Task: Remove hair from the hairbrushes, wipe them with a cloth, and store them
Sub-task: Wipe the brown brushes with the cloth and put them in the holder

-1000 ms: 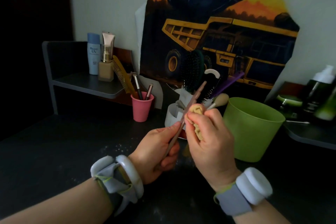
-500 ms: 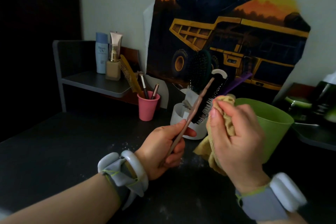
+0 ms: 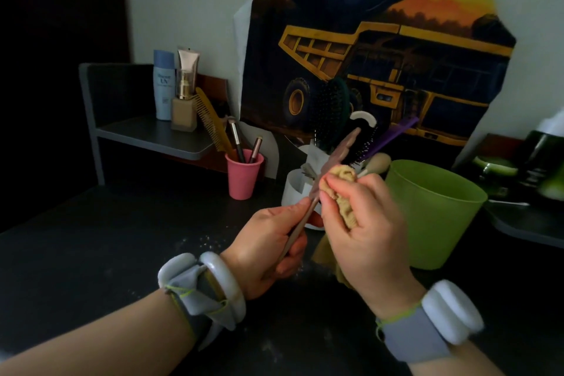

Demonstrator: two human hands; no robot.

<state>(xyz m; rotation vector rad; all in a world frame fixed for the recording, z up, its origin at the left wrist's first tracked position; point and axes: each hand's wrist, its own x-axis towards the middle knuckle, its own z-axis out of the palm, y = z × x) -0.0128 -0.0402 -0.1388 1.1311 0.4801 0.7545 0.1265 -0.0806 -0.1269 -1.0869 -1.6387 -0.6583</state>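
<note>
A dump-truck poster [image 3: 381,49] filled the upper centre and right of the frame. At left, a grey shelf [image 3: 146,134] carried a blue UV bottle [image 3: 164,84], a beige tube [image 3: 188,61] and a foundation bottle [image 3: 183,107]. Below it, left of centre, a pink cup [image 3: 243,175] held makeup brushes [image 3: 236,140]. A green bucket [image 3: 433,210] stood at right of centre on the dark tabletop [image 3: 91,253].

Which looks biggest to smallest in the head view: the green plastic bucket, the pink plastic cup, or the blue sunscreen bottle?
1. Green plastic bucket, clearly the largest.
2 and 3. Pink plastic cup and blue sunscreen bottle look alike in size; the bottle stands farther back on the shelf, so I won't rank them.
</note>
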